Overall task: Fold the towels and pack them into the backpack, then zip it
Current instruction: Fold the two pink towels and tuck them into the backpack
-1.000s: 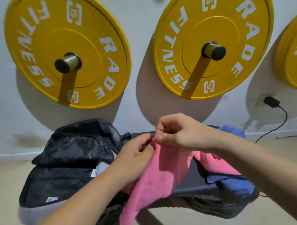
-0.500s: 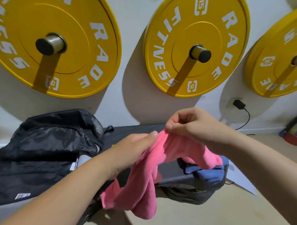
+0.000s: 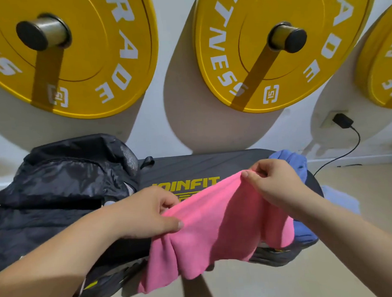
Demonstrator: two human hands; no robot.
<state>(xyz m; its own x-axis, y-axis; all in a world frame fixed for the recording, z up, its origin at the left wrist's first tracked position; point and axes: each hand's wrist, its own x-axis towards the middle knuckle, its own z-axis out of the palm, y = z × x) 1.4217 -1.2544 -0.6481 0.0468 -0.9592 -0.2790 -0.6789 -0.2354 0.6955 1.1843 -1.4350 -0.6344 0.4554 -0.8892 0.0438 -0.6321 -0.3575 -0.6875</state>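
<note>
Bench [image 3: 213, 164] reads "JOINFIT"; middle yellow plate [image 3: 288, 77] shows "15".

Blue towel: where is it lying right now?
In the head view, at the right, the blue towel lies bunched on the right end of the black bench, partly hidden behind the right hand and the pink towel.

Black padded bench [image 3: 202, 166], black backpack [image 3: 57, 188] on its left end, blue towel [image 3: 290, 160] on its right end
</note>
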